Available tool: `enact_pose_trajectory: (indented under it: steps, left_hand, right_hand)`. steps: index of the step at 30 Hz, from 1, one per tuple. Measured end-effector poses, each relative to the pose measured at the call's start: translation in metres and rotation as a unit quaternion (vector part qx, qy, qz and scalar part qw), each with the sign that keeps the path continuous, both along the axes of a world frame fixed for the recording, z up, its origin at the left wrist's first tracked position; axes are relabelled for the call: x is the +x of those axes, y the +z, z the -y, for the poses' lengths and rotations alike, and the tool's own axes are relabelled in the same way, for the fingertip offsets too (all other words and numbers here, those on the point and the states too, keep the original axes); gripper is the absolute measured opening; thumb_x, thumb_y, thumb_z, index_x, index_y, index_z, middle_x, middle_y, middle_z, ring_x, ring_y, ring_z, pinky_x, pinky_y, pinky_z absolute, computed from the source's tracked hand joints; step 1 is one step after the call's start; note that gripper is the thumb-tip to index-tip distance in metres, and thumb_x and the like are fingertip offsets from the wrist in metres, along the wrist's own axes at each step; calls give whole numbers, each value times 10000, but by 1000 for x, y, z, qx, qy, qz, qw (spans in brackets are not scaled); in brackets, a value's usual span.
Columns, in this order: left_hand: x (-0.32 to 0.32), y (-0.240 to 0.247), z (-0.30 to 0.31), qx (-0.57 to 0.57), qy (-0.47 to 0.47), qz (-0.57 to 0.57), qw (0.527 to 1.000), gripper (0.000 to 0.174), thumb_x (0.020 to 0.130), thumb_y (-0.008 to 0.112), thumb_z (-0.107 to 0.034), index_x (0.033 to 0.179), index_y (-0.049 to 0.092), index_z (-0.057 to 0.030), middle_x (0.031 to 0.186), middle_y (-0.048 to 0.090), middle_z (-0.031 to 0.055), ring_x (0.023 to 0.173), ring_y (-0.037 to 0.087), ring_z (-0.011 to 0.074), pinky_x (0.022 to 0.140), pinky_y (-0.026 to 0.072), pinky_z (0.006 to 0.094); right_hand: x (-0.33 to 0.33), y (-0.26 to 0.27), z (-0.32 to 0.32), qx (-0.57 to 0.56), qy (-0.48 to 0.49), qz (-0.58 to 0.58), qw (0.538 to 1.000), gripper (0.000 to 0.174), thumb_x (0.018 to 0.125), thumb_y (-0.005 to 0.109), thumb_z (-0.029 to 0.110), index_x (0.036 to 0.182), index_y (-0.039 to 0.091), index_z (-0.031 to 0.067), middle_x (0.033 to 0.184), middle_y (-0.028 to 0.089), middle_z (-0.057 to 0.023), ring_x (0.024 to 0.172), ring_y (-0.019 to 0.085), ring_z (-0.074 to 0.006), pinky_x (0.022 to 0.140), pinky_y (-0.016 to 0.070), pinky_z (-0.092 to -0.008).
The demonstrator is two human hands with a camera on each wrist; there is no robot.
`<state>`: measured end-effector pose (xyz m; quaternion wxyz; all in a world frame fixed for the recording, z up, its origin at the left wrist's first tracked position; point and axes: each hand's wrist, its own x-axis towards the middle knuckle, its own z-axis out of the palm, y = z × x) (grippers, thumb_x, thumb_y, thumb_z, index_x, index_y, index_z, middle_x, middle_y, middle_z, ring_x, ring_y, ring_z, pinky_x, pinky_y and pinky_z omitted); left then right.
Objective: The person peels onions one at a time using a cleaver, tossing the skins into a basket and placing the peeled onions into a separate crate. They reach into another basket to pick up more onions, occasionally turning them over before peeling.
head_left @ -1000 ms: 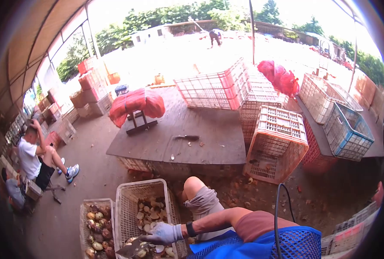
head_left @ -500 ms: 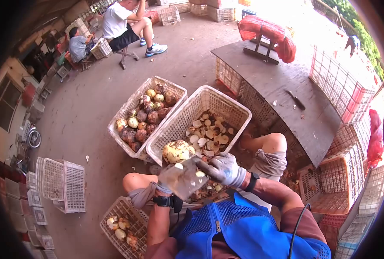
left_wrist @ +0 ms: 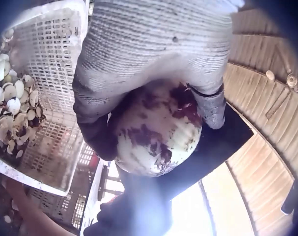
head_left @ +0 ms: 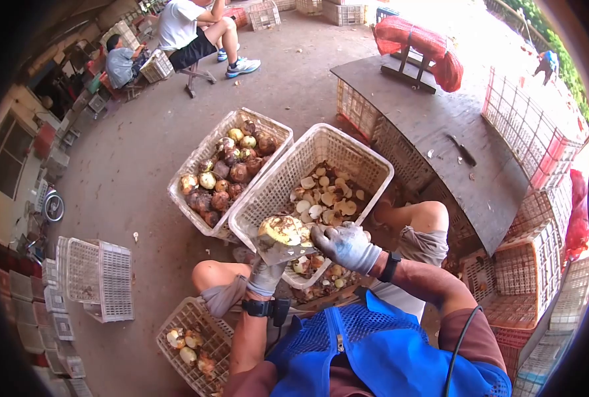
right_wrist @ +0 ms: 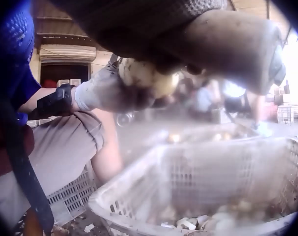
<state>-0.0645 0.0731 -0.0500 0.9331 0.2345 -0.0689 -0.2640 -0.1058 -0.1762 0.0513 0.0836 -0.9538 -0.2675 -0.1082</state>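
Observation:
A large, pale and purple-brown onion (head_left: 284, 229) is gripped by my gloved left hand (head_left: 267, 276) over the near edge of a white crate. In the left wrist view, the curled fingers of my left hand (left_wrist: 149, 54) wrap the blotchy onion (left_wrist: 156, 135). My gloved right hand (head_left: 349, 247) holds a broad flat blade (head_left: 276, 253), which lies along the onion's near side. Behind the onion, the left wrist view shows the blade (left_wrist: 220, 147) as dark. The right wrist view is blurred, with the onion (right_wrist: 141, 76) beside my right hand (right_wrist: 173, 37).
The white crate (head_left: 247, 198) holds cut pieces. Beside it stands a crate (head_left: 175, 192) of whole onions; a smaller crate (head_left: 165, 336) with a few is at lower left. A knife (head_left: 465, 153) lies on the dark table (head_left: 433, 122). Two people (head_left: 179, 30) sit at upper left.
The head view has swung left and down since the first frame. Since half a second ago, the blade has turned from facing the camera to lying flatter below the onion.

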Motion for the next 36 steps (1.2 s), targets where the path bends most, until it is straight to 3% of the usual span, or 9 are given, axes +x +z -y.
enact_pose_trajectory:
  steps: [2, 6, 10, 13, 24, 27, 30, 34, 36]
  left_hand:
    - [13, -29, -4, 215, 82, 157, 960, 552, 870, 655, -149, 1352, 416, -27, 1335, 486, 137, 1171, 531, 238, 1043, 435, 393]
    - [5, -4, 22, 214, 11, -48, 976, 615, 829, 689, -257, 1352, 432, -59, 1284, 545, 94, 1188, 534, 247, 1033, 441, 446]
    - [10, -68, 18, 118, -4, -44, 992, 645, 836, 683, -343, 1358, 429, -63, 1310, 531, 105, 1189, 528, 283, 1017, 444, 471]
    - [14, -38, 19, 134, 21, -30, 990, 666, 864, 637, -399, 1375, 404, -41, 1355, 494, 130, 1224, 497, 297, 1057, 410, 477]
    - [21, -55, 36, 79, -15, -104, 991, 690, 768, 715, -146, 1378, 406, -53, 1362, 498, 117, 1243, 482, 284, 1117, 337, 449]
    - [45, -64, 16, 44, -17, -97, 994, 613, 774, 689, -140, 1330, 454, -34, 1280, 545, 110, 1177, 535, 255, 1074, 399, 411]
    - [38, -40, 8, 101, 65, -124, 985, 642, 758, 684, -118, 1339, 436, -5, 1270, 550, 132, 1191, 530, 260, 1054, 428, 411]
    - [29, 36, 11, 10, -34, 52, 998, 730, 753, 677, -120, 1403, 362, -7, 1378, 475, 122, 1275, 449, 302, 1142, 300, 472]
    - [23, 48, 7, 70, -19, 51, 996, 841, 689, 721, -130, 1423, 324, -17, 1379, 461, 135, 1269, 461, 308, 1089, 384, 461]
  right_hand:
    - [9, -14, -1, 33, -24, -66, 997, 311, 824, 595, 183, 1083, 504, 38, 744, 637, -112, 661, 660, -307, 537, 516, -420]
    - [16, -65, -1, 32, -58, -126, 990, 213, 851, 570, 218, 979, 519, 55, 707, 640, -126, 624, 655, -332, 501, 501, -429]
    - [14, -67, -10, 84, -12, -62, 994, 267, 868, 560, 241, 1047, 516, 48, 752, 646, -144, 634, 658, -334, 514, 503, -464]
    - [12, -40, -9, 53, -16, -76, 996, 315, 865, 563, 249, 1100, 494, 51, 770, 649, -133, 634, 657, -340, 525, 512, -472]
    - [31, -23, 7, 32, -174, -225, 958, 203, 824, 558, 193, 960, 597, 48, 827, 696, -175, 797, 689, -357, 665, 525, -479]
    - [55, -63, 14, 191, -219, -227, 930, 286, 844, 587, 239, 1050, 629, 45, 865, 698, -180, 852, 690, -325, 702, 528, -442]
    - [34, -74, 1, 559, -216, -294, 745, 310, 858, 627, 225, 1097, 618, 27, 799, 680, -86, 688, 668, -201, 609, 527, -352]
    - [16, -25, -17, 723, -199, -376, 544, 218, 882, 634, 225, 1004, 591, 50, 682, 575, -19, 498, 537, -131, 446, 466, -306]
    - [13, -23, -27, 762, -165, -410, 473, 277, 916, 607, 340, 998, 579, 77, 655, 545, -7, 475, 504, -124, 442, 448, -278]
